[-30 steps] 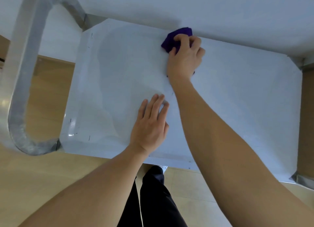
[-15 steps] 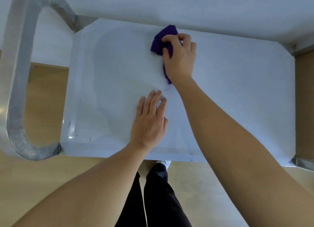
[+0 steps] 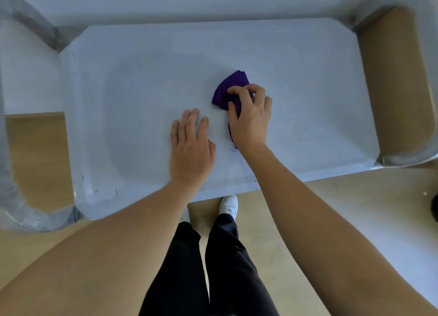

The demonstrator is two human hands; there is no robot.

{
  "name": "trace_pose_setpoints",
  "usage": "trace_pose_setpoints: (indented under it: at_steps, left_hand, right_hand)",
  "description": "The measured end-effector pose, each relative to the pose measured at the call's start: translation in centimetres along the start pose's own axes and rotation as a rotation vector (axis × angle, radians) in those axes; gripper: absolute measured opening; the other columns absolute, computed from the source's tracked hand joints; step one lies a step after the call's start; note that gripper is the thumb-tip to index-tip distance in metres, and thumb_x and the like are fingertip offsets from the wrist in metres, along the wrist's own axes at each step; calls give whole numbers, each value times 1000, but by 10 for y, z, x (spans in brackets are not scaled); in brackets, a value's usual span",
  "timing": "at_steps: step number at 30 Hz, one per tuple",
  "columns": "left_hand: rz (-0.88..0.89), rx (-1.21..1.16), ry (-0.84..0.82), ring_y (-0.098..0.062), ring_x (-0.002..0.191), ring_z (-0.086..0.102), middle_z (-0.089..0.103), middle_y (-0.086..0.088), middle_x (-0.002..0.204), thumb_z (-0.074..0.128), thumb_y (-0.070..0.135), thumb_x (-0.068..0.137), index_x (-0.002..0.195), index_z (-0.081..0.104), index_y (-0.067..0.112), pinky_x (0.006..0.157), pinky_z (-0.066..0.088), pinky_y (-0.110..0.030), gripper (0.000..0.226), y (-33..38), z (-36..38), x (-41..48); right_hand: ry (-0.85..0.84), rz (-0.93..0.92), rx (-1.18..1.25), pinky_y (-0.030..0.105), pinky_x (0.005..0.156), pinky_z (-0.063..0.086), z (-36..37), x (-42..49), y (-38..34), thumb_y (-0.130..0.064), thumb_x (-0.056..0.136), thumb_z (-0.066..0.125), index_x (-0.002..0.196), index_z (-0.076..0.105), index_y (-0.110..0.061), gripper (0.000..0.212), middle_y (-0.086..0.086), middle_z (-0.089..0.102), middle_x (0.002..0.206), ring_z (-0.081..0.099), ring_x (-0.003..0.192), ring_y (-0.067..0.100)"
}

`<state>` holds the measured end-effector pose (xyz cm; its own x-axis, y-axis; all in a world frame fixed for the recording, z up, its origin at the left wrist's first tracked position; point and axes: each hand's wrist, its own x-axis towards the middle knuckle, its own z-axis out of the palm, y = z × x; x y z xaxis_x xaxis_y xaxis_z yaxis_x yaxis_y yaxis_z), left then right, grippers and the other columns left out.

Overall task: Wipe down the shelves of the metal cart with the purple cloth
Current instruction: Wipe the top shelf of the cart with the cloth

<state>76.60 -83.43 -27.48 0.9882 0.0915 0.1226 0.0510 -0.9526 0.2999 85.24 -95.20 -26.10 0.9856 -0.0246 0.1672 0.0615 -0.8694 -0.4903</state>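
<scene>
Currently, item count: one purple cloth (image 3: 225,93), bunched, near the middle of the metal cart's shelf (image 3: 142,90).
Right hand (image 3: 251,121): one, fingers curled, gripping the purple cloth.
Left hand (image 3: 190,147): one, flat, fingers straight, pressing the shelf just beside it.

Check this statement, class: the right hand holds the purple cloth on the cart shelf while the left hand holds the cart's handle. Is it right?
No. The head view shows the left hand resting flat on the shelf beside the purple cloth, well clear of the handle. The right hand does hold the purple cloth on the shelf.
</scene>
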Motion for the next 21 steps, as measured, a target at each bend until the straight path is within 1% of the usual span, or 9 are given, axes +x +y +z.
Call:
trace_pose_setpoints:
  at_steps: [6,10,13,16,19,21]
  left_hand:
    - [-6,-42,-14,-36,138,37,45,-20,143,36,15,91,130,53,3,115,27,-52,44,-1,-2,0]
    - [-7,-91,-19,-37,136,39,47,-20,141,39,12,91,127,55,2,114,29,-52,41,-1,-6,-1]
    - [-32,-178,-35,-39,134,40,47,-21,140,45,8,89,125,56,1,109,34,-55,38,-2,-12,0]
    - [-50,-212,-60,-43,129,42,45,-23,139,48,3,85,123,55,-1,105,37,-56,39,6,-19,-4]
    - [24,-249,-96,-42,123,47,48,-22,137,46,3,82,124,55,-3,101,42,-53,43,32,-19,-13]
    - [76,-290,-139,-39,124,49,49,-20,137,43,6,82,128,52,-3,101,43,-50,47,54,-16,-19]
  right_hand:
    - [-7,69,-18,36,84,45,-14,-46,1,-20,87,59,112,65,-27,27,3,53,120,50,104,29]
    - [-45,98,-36,38,86,46,-25,-66,1,-20,87,60,113,65,-26,27,4,52,121,49,105,30]
    - [-78,119,-35,40,87,46,-34,-74,2,-20,86,62,114,64,-26,28,4,52,121,48,106,30]
    - [-85,113,-41,39,86,46,-40,-82,4,-22,87,63,114,64,-26,28,4,52,120,48,105,30]
    - [-91,95,-63,38,85,45,-46,-84,12,-21,87,62,114,64,-26,27,4,52,121,48,106,30]
    - [-93,85,-83,38,86,44,-53,-81,26,-20,87,62,114,64,-26,28,5,53,121,48,106,30]
